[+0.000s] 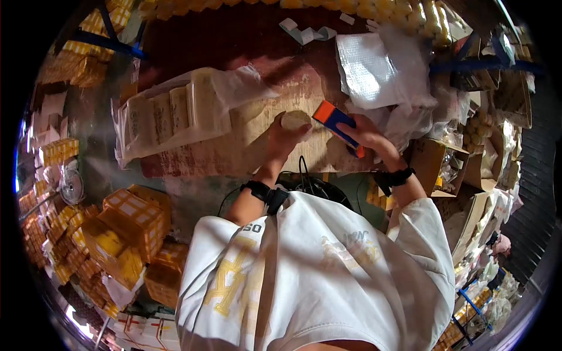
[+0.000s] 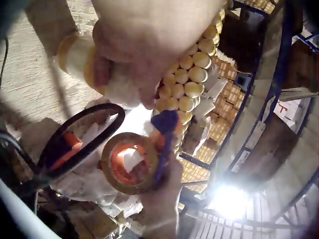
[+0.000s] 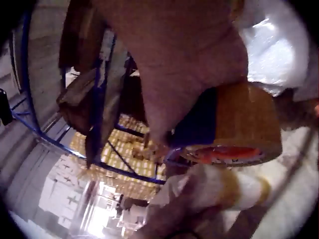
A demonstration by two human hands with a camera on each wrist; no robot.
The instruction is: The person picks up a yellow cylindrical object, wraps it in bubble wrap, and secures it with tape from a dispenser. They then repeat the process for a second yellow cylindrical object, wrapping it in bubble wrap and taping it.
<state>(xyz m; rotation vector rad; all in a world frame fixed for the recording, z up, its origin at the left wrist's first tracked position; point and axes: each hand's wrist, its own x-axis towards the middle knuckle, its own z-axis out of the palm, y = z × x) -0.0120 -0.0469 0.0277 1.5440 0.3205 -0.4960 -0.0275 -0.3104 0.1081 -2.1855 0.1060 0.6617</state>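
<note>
My left hand (image 1: 283,138) grips a whitish cylinder (image 1: 295,120) over the wooden table (image 1: 275,152). In the left wrist view the cylinder (image 2: 79,59) has yellow-brown bands round it. My right hand (image 1: 367,132) holds an orange and blue tape dispenser (image 1: 336,121), just to the right of the cylinder. The right wrist view shows a wide brown tape roll (image 3: 249,117) on the dispenser, close over the banded cylinder (image 3: 230,186). My left palm hides part of the cylinder in the left wrist view.
On the table's left lies a clear plastic bag (image 1: 167,117) of wrapped blocks. Silvery bubble sheets (image 1: 366,70) and clear plastic lie at the right. Yellow-ended rolls (image 1: 374,9) line the far edge. Open cardboard boxes (image 1: 436,167) stand at the right, and taped cartons (image 1: 132,219) at the left.
</note>
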